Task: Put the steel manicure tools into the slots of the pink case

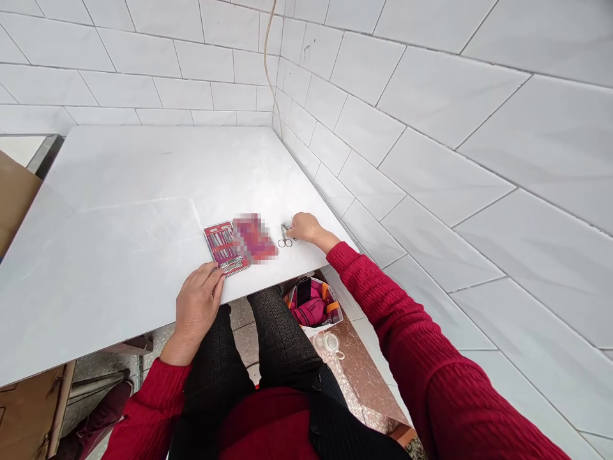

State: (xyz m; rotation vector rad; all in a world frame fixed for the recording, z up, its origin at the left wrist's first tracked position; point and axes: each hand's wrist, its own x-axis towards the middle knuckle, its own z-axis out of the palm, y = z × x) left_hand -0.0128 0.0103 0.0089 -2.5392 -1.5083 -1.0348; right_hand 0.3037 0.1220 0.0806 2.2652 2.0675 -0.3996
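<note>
An unfolded manicure set case lies near the table's front edge, with several slim metal tools in its red inside. Its right-hand half is pixelated. My left hand rests at the case's near left corner, fingers stretched out and touching the edge. To the right of the case, my right hand is down at the table with its fingers pinched together. Small scissors with two ring handles lie just below its fingertips. Other small metal pieces show beside them, partly hidden by the fingers; what the pinch holds is unclear.
The white table meets a tiled wall on the right. A cable hangs in the corner. Below the front edge, a bag with pink and dark items stands beside a clear round container. Cardboard is at lower left.
</note>
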